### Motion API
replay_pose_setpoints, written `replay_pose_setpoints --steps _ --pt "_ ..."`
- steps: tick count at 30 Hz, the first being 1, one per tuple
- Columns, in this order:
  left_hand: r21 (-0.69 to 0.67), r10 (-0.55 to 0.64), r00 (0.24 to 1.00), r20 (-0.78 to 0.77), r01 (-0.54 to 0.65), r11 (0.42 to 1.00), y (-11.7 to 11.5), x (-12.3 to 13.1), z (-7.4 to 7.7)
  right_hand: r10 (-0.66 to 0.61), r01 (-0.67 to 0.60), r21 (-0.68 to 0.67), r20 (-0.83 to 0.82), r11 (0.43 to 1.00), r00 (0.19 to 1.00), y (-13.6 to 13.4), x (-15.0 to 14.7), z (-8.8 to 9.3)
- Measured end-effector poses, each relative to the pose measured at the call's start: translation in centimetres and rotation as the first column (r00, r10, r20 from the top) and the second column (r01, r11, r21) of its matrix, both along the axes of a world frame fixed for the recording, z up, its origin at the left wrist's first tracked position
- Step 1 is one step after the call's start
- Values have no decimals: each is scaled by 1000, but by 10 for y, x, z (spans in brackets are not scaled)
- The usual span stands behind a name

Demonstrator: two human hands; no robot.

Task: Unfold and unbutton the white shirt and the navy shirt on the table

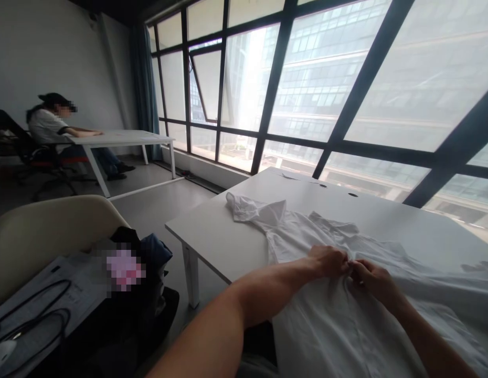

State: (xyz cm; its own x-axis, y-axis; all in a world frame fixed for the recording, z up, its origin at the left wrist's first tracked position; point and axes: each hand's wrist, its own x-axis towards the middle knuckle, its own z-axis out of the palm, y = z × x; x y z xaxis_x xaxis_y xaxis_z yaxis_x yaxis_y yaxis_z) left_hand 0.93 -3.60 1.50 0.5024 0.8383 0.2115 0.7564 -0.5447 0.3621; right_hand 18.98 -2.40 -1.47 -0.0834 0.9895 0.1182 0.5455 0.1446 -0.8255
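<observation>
A white shirt lies spread over the white table, with a sleeve toward the far left and its lower part draping toward me. My left hand is closed, pinching the cloth near the middle of the shirt's front. Right beside it, my right hand also pinches the fabric, thumb and fingers pressed together. The fingertips of both hands meet at a gathered spot along the front seam. Whether a button sits between them is too small to make out.
To my left stands a beige chair piled with dark clothing, papers and a black cable. Across the room a person in a cap sits at another white table. Large black-framed windows run behind my table.
</observation>
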Motion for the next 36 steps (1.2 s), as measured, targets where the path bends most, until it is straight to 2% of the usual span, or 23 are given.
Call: replay_pose_setpoints --steps 6,10,14,17,20,24,28,31,34,36 --pt "-13 34 997 65 -33 999 -1 -2 5 41 -43 -23 -85 999 996 4 6 -5" --pt "32 48 996 69 -50 998 -4 -2 6 -22 17 -37 -132 999 991 -6 -4 5" --pt "84 48 998 49 -52 995 -5 -4 5 -3 -12 -81 -184 997 983 -17 -15 16" --pt "76 35 997 69 -40 996 -6 -6 7 -1 -26 -132 -197 991 980 -20 -18 16" --pt "72 28 993 118 -37 997 -11 -4 12 22 -41 -130 -140 991 990 -21 -20 13" --pt "77 14 989 146 -26 997 -21 3 20 6 -6 -53 -3 999 1000 -20 -19 12" --pt "72 85 995 47 -88 993 -22 0 27 -80 70 74 132 995 988 -19 -6 18" --pt "59 158 986 -47 -155 986 -16 -10 30 -127 113 86 181 990 975 -20 11 23" --pt "26 152 983 -107 -150 988 -10 -18 29 -159 146 73 242 987 957 -24 22 29" --pt "16 115 986 -121 -114 993 -10 -18 27 -254 209 174 297 962 920 -27 21 34"
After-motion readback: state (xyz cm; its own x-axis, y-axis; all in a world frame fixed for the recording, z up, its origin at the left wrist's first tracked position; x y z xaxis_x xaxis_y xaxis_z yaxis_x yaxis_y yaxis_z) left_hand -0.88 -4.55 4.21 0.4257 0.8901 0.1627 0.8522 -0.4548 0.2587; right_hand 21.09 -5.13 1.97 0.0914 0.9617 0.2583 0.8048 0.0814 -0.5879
